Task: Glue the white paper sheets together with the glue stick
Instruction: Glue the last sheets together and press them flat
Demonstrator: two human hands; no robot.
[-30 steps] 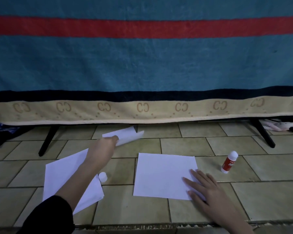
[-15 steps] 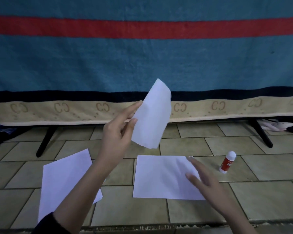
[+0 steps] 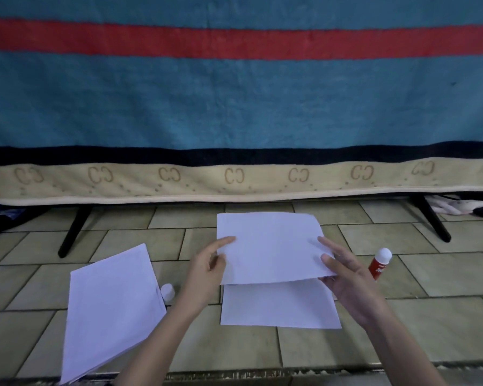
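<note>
Both hands hold one white sheet [image 3: 271, 246] in the air just above a second sheet [image 3: 279, 305] that lies flat on the tiled floor [image 3: 444, 274]. The left hand [image 3: 207, 271] is pinched on the lifted sheet's edge at nine o'clock and the right hand [image 3: 346, 277] is clamped on the corner at four o'clock. Gripping it at both sides likely keeps the thin paper flat and lets the person square it over the lower sheet before pressing it down. The lifted sheet's long axis runs from nine to three o'clock, its far edge toward twelve, and its near edge overhangs the top of the floor sheet, which lies the same way. A stack of more paper [image 3: 109, 310] waits at eight o'clock, turned so its long axis runs roughly from seven to one o'clock. The glue stick [image 3: 379, 263] stands upright on the floor at three o'clock, just beyond the right hand, white end up. A small white object [image 3: 168, 291], perhaps its cap, rests between the stack and the left wrist. Whether glue is already on the lower sheet cannot be made out here.
</note>
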